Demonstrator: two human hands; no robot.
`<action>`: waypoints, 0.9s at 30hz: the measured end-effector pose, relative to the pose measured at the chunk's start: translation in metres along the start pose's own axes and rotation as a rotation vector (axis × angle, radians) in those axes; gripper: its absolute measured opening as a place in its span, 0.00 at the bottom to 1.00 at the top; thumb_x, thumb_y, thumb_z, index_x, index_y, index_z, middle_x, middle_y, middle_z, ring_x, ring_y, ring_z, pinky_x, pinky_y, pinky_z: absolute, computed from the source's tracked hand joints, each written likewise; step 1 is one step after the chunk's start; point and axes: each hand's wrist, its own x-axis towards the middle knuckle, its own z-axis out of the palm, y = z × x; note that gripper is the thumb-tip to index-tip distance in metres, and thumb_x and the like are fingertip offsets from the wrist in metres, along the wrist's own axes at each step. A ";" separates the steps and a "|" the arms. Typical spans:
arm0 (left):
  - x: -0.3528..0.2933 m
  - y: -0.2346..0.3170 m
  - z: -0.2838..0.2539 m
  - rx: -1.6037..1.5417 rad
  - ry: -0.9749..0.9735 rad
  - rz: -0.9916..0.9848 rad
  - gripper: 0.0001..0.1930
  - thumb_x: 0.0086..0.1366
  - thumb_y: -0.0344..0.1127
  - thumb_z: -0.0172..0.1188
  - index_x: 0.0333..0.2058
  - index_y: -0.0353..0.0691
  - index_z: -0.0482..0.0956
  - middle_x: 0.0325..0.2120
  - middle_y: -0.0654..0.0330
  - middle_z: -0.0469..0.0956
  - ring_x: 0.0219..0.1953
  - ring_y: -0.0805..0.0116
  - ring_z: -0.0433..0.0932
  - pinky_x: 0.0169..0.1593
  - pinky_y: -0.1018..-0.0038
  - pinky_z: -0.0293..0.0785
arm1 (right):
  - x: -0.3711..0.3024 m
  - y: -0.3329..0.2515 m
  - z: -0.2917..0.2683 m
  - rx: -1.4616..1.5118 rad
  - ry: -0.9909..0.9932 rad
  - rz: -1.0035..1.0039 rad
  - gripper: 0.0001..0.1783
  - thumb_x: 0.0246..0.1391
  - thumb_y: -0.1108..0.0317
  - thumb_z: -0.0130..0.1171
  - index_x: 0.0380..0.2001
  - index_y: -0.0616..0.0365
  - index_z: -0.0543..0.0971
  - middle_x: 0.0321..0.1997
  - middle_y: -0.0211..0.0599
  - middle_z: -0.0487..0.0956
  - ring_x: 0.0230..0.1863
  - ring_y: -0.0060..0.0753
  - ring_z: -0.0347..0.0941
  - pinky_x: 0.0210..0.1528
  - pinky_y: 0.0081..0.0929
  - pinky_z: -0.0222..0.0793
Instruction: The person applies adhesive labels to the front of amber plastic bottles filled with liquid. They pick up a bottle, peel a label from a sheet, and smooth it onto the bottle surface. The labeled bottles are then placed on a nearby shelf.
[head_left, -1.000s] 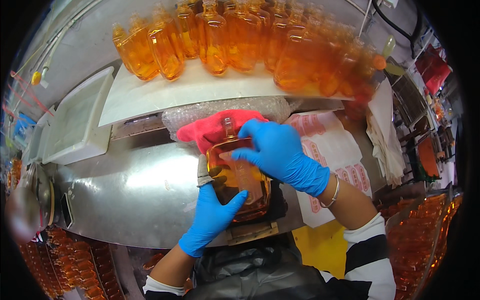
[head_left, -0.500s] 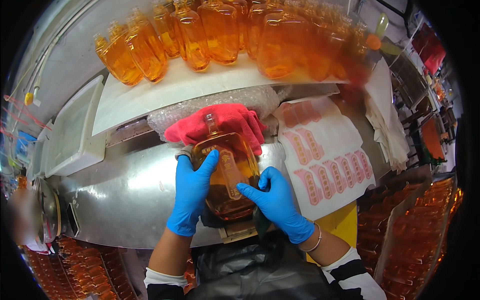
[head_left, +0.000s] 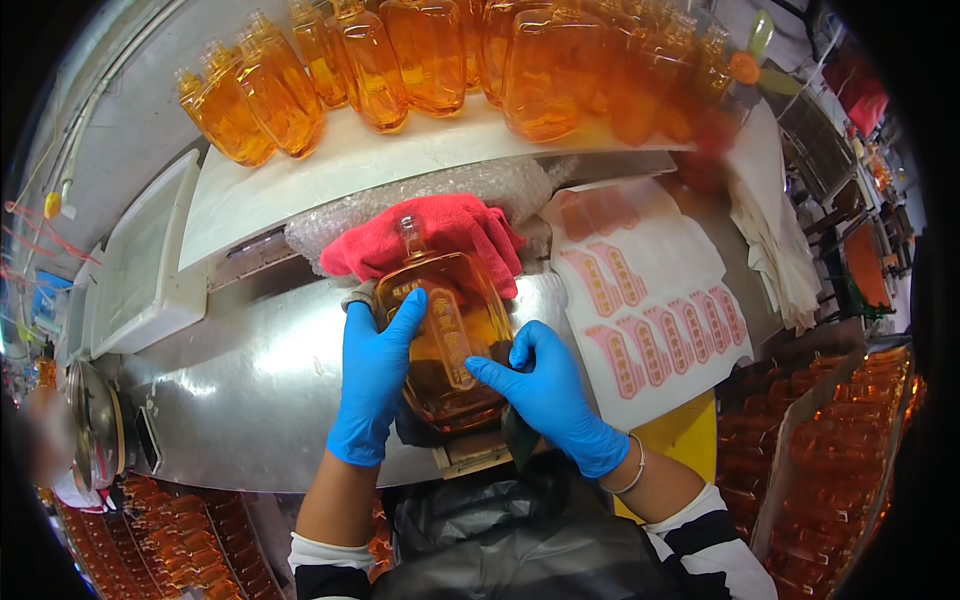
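An amber glass bottle (head_left: pixel 480 305) lies tilted on its back in front of me, its clear neck resting against a bunched red cloth (head_left: pixel 465 225). A long gold-lettered decal (head_left: pixel 447 335) runs down its front face. My left hand (head_left: pixel 368 385), in a blue glove, is closed on the bottle's left side, thumb on the glass beside the decal. With its thumb on the decal's lower end, my gloved right hand (head_left: pixel 565 405) grips the lower right side; its index finger is curled and the other fingers are partly hidden. Something dark green (head_left: pixel 519 436) shows below that hand.
Several amber bottles (head_left: pixel 430 60) stand on a white-covered shelf (head_left: pixel 330 190) at the back. Bubble wrap (head_left: pixel 320 240) lines its front edge. Right of the bottle lies a sheet of pink decals (head_left: pixel 650 290) on the metal table (head_left: pixel 260 380). A white bin (head_left: pixel 150 260) stands left.
My thumbs have stayed in nearly the same places on the bottle. The decal now appears flatter and less pink. The whole view has shifted slightly.
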 end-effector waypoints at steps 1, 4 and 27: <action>0.000 -0.001 0.000 -0.004 -0.005 0.000 0.25 0.57 0.37 0.61 0.49 0.33 0.64 0.42 0.55 0.72 0.42 0.68 0.73 0.44 0.74 0.71 | 0.000 0.000 0.000 -0.007 0.001 0.002 0.26 0.37 0.56 0.71 0.18 0.55 0.62 0.20 0.30 0.61 0.20 0.23 0.57 0.24 0.25 0.60; 0.001 0.002 0.001 0.022 0.007 0.009 0.24 0.57 0.38 0.61 0.47 0.32 0.64 0.42 0.55 0.72 0.42 0.68 0.73 0.44 0.74 0.71 | 0.002 0.001 -0.002 -0.021 -0.011 -0.018 0.25 0.39 0.56 0.70 0.17 0.56 0.62 0.19 0.29 0.62 0.21 0.21 0.57 0.25 0.24 0.60; 0.006 -0.007 -0.007 -0.114 -0.016 -0.026 0.24 0.58 0.39 0.59 0.48 0.33 0.63 0.44 0.54 0.70 0.45 0.66 0.72 0.48 0.71 0.71 | 0.005 -0.016 -0.016 0.222 -0.165 0.196 0.18 0.40 0.66 0.69 0.20 0.54 0.66 0.19 0.26 0.68 0.22 0.15 0.64 0.25 0.14 0.64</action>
